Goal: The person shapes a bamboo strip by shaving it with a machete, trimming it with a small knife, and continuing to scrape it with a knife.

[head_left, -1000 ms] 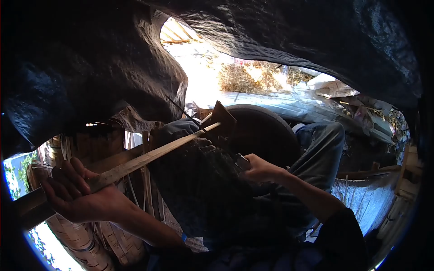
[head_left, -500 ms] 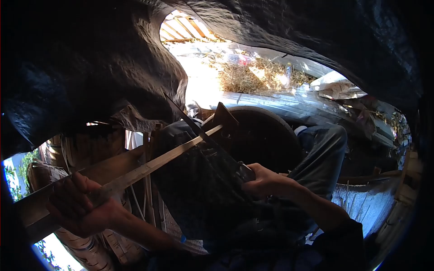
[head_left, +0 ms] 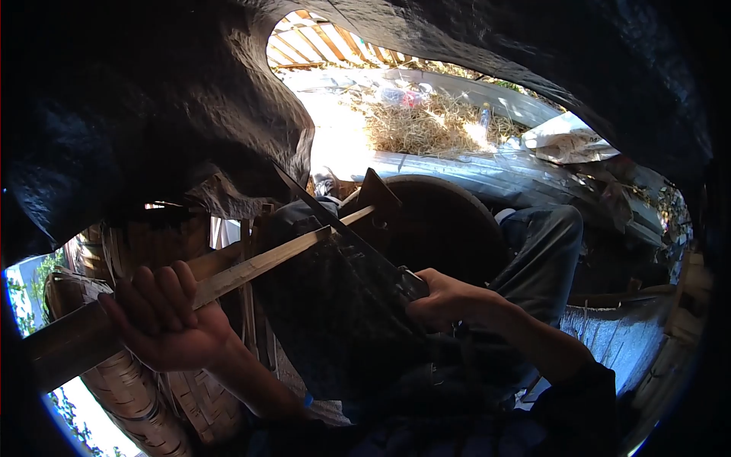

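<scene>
My left hand (head_left: 171,320) is closed around the near end of a pale wooden strip (head_left: 263,263), which slants up and away to the right. In my right hand (head_left: 449,299) is the handle of a long dark knife (head_left: 369,254). Its blade runs up to the left and crosses the strip near the far end; whether it bites into the wood I cannot tell. Past the blade, the strip's tip lies against or just in front of a dark angular piece (head_left: 373,196). Dark cloth over my lap lies beneath both.
A wide board (head_left: 72,343) extends below my left hand, beside woven baskets (head_left: 133,388). A dark round tub-like object (head_left: 449,228) stands between my legs. Farther off are straw (head_left: 411,129), a plastic bottle (head_left: 485,116) and a pale sack (head_left: 567,139). Dark sheeting (head_left: 152,91) hangs overhead.
My left hand has moved up and to the right, turning so its fingers show more. The strip's near part rose with it, while its far tip barely moved. The knife stayed almost still.
</scene>
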Demonstrator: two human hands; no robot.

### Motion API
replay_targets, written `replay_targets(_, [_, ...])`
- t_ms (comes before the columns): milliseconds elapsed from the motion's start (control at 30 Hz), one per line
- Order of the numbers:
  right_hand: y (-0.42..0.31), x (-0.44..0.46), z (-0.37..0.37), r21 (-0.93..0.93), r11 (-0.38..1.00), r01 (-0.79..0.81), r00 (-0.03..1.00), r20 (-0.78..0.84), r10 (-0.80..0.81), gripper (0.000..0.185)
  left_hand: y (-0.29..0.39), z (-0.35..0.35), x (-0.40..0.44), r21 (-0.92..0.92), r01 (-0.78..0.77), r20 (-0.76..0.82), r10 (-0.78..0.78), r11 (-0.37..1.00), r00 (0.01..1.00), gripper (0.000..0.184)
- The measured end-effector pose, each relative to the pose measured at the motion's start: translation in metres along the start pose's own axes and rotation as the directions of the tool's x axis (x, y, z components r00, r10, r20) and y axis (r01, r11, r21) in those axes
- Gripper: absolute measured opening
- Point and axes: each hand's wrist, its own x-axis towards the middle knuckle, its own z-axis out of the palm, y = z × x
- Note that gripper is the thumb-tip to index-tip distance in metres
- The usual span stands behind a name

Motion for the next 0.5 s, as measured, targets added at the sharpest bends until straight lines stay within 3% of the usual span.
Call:
replay_targets(67, [-0.009, -0.002, -0.005, -0.064, 0.997, 0.036, 0.999, -0.010, -0.037, 0.021, -0.001, 0.001, 0.000, -0.033, -0.004, 0.081, 0.006, 0.999, 0.997, 0.048])
replay_targets(200, [-0.041, -0.015, -0.003, -0.249, 0.963, 0.100, 0.992, -0.055, -0.117, 0.017, -0.002, -0.006, 0.001, -0.104, 0.023, 0.094, -0.013, 0.994, 0.996, 0.047])
replay_targets(267, [-0.040, -0.012, 0.000, -0.217, 0.968, 0.127, 0.990, -0.027, -0.136, 0.015, -0.003, -0.013, 0.003, -0.117, -0.001, 0.053, 0.008, 0.993, 0.999, 0.047])
replay_targets(333, [-0.027, -0.001, 0.000, -0.130, 0.991, -0.022, 1.000, 0.017, 0.024, 0.015, -0.003, -0.012, 0.002, -0.067, -0.008, 0.070, 0.012, 0.998, 0.997, 0.047])
replay_targets(367, [-0.025, 0.003, -0.001, -0.130, 0.991, -0.018, 1.000, 0.016, 0.020, 0.015, -0.003, -0.011, 0.001, -0.022, -0.017, 0.085, 0.019, 1.000, 0.996, 0.046])
replay_targets(467, [-0.037, 0.008, 0.001, -0.281, 0.960, -0.015, 1.000, -0.024, 0.008, 0.016, -0.002, -0.010, -0.003, -0.106, -0.003, 0.121, 0.016, 0.994, 0.993, 0.046])
replay_targets(500, [-0.052, -0.002, 0.009, -0.372, 0.928, 0.024, 0.993, -0.097, -0.065, 0.018, -0.002, -0.008, -0.005, -0.105, -0.001, 0.121, 0.014, 0.994, 0.993, 0.046])
